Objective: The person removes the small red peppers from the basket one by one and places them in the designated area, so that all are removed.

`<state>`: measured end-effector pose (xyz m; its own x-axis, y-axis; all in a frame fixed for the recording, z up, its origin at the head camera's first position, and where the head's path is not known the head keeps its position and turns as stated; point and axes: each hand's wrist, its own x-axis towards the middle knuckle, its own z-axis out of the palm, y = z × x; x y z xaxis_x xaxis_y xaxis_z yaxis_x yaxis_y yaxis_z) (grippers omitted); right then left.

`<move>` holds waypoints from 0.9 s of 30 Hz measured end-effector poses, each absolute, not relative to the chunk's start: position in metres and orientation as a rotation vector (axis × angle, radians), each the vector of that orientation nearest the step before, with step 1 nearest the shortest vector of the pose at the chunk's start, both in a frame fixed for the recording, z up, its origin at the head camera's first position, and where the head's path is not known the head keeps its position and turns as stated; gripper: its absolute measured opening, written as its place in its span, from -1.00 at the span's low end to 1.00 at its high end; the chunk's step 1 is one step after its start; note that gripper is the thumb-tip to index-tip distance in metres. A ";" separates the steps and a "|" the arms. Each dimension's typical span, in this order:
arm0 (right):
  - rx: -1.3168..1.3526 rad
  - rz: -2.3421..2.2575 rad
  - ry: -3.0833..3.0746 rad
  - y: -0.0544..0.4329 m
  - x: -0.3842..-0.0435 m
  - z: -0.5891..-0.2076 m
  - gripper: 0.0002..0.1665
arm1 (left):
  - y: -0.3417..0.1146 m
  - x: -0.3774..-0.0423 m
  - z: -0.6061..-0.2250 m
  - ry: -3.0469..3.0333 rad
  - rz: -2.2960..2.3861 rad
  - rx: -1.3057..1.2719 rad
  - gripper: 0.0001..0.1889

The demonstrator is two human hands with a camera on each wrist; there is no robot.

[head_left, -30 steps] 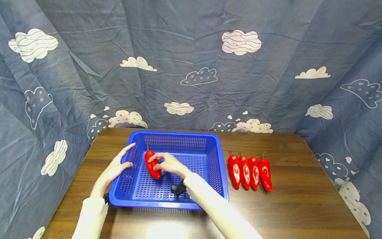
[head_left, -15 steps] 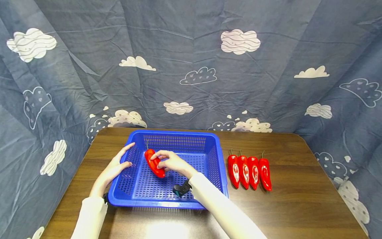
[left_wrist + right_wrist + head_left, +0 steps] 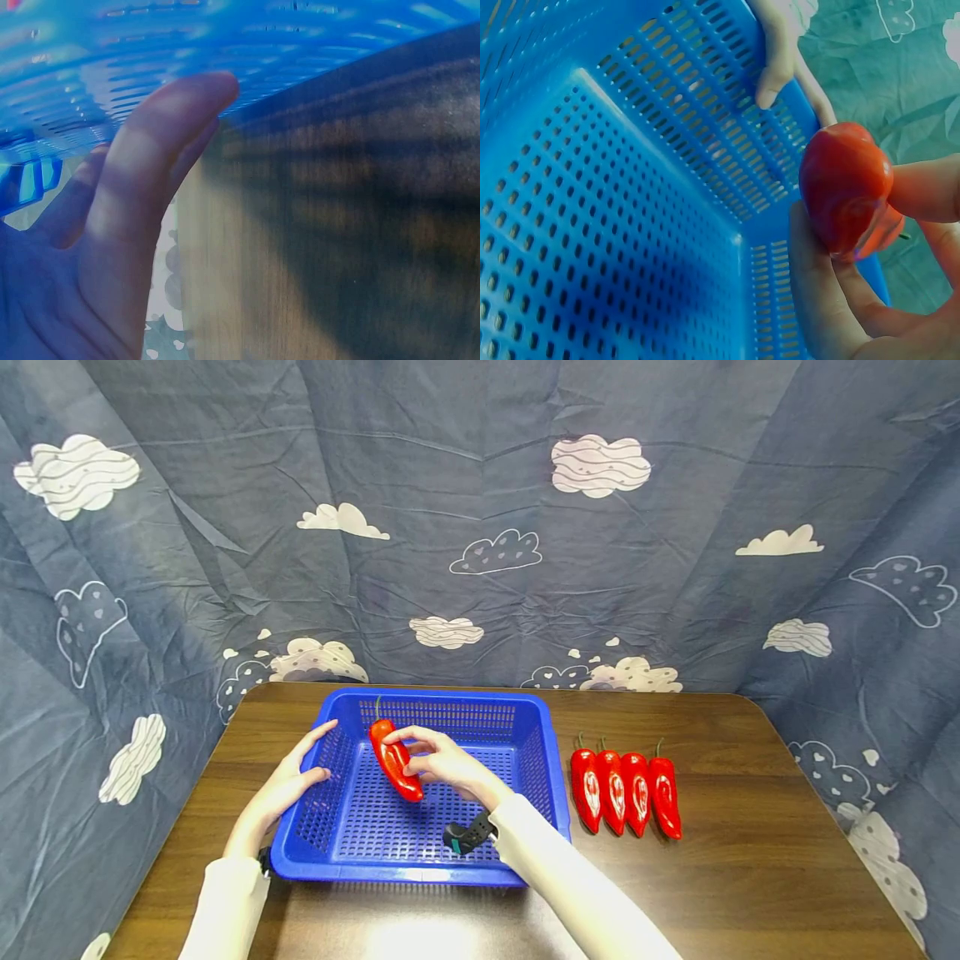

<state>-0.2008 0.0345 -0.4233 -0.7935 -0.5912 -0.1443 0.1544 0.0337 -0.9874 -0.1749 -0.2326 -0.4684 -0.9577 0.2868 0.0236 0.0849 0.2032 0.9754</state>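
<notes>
My right hand pinches a red pepper between thumb and fingers, over the inside of a blue plastic basket. The pepper tilts, its thin green stem toward the far left and its tip toward me. In the right wrist view, the pepper is seen end-on, gripped above the perforated basket. My left hand holds the basket's left rim, thumb and fingers spread along it. In the left wrist view, part of the left hand lies against the slotted wall.
Several more red peppers lie side by side on the wooden table, right of the basket. Behind the table hangs a dark blue curtain with cloud prints. The right wrist wears a black strap.
The right hand has lifted the pepper and moved it slightly right and away from me, tilting it more. The left hand has stayed on the basket's rim; the basket has not visibly moved.
</notes>
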 end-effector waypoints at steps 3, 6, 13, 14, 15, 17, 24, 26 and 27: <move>-0.432 -1.825 1.800 0.040 -0.201 -0.422 -0.39 | -0.232 -0.175 -0.468 2.300 1.852 0.352 -0.24; -0.427 -1.830 1.808 0.046 -0.202 -0.420 -0.37 | -0.232 -0.175 -0.468 2.289 1.859 0.350 -0.24; -0.453 -1.858 1.802 0.057 -0.203 -0.420 -0.34 | -0.233 -0.175 -0.468 2.285 1.865 0.352 -0.25; -0.455 -1.860 1.801 0.058 -0.203 -0.420 -0.33 | -0.233 -0.174 -0.468 2.286 1.866 0.352 -0.25; -0.459 -1.861 1.802 0.059 -0.203 -0.420 -0.33 | -0.233 -0.175 -0.469 2.285 1.866 0.350 -0.25; -0.460 -1.864 1.803 0.061 -0.203 -0.419 -0.33 | -0.232 -0.174 -0.469 2.286 1.865 0.344 -0.25; -0.468 -1.904 1.802 0.070 -0.205 -0.417 -0.26 | -0.232 -0.174 -0.468 2.276 1.864 0.319 -0.24; -0.473 -1.911 1.805 0.073 -0.205 -0.416 -0.23 | -0.232 -0.174 -0.468 2.271 1.871 0.323 -0.24; -0.477 -1.913 1.807 0.075 -0.205 -0.415 -0.22 | -0.232 -0.174 -0.468 2.269 1.873 0.325 -0.24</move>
